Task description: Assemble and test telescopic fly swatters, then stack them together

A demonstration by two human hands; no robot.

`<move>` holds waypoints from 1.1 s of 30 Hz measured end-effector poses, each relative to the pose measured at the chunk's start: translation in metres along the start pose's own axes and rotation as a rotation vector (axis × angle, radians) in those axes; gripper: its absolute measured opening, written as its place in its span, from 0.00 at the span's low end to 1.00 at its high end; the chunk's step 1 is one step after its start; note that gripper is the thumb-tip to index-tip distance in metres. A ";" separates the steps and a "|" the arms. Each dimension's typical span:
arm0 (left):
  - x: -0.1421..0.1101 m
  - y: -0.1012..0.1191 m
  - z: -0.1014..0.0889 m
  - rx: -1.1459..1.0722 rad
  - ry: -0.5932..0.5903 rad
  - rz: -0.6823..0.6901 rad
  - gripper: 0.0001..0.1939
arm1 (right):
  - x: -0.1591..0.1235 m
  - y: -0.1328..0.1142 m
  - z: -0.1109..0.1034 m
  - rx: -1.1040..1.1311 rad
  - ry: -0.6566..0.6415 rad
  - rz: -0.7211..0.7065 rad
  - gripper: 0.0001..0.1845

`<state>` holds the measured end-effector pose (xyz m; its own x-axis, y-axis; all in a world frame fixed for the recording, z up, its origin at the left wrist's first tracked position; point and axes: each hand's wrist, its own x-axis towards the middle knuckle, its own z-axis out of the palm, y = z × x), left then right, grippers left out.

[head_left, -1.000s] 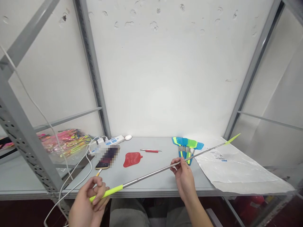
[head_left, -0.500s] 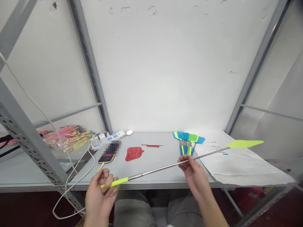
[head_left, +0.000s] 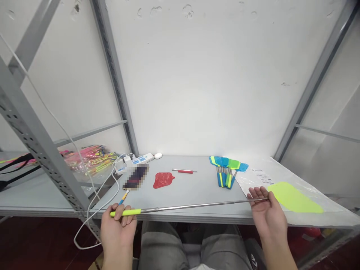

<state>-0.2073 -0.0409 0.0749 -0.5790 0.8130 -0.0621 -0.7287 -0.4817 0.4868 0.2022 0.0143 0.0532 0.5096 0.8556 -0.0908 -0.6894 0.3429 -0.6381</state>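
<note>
I hold a long telescopic fly swatter level across the front of the grey table (head_left: 191,191). My left hand (head_left: 119,227) is closed round its yellow-green grip (head_left: 125,212). The extended metal rod (head_left: 197,205) runs right to my right hand (head_left: 267,212), whose fingers pinch the rod close to the head. The yellow-green swatter head (head_left: 294,197) lies flat over a clear plastic bag (head_left: 281,180) at the right.
A bundle of blue and green swatters (head_left: 226,170), a loose red swatter head (head_left: 163,180) and a short red-handled rod (head_left: 184,171) lie on the table. A phone (head_left: 135,177), power strip (head_left: 137,160) and cables sit left, beside a bag of pink swatters (head_left: 87,157). Grey shelf posts stand on both sides.
My right hand slid rightward along the rod to near the head. The swatter swung down from a raised slant to level, and its head now rests flat on the plastic bag.
</note>
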 end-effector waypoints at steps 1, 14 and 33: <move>-0.001 -0.005 0.002 -0.005 0.023 0.029 0.08 | -0.005 0.005 0.004 -0.021 -0.016 -0.013 0.11; -0.039 -0.060 0.039 0.098 -0.087 -0.066 0.13 | -0.073 0.067 0.036 -0.210 -0.403 0.258 0.26; -0.026 -0.061 0.024 -0.008 0.022 -0.015 0.14 | -0.062 0.047 0.037 -0.220 -0.186 -0.091 0.26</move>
<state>-0.1388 -0.0243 0.0679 -0.5755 0.8130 -0.0886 -0.7405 -0.4721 0.4783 0.1192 -0.0082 0.0571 0.4469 0.8886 0.1030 -0.5067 0.3464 -0.7895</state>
